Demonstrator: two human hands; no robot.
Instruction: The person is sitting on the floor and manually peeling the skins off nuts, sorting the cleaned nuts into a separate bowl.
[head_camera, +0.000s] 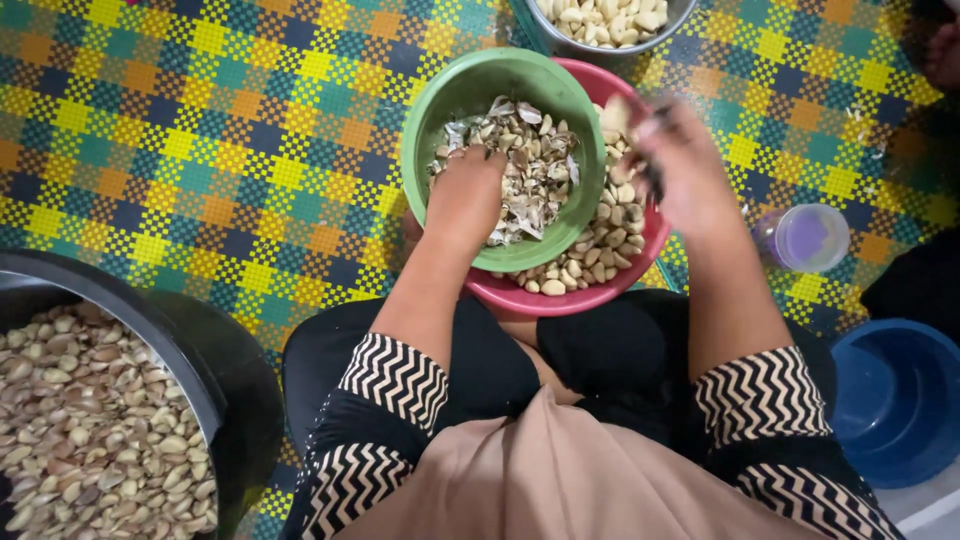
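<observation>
The left hand (465, 195) rests inside the green bowl (440, 90), grip pressed into the husk scraps (530, 160). The right hand (685, 175), blurred, hovers over the red bowl (575, 297) at the green bowl's right rim, apparently pinching a clove (615, 115); its grip state cannot be told.
</observation>
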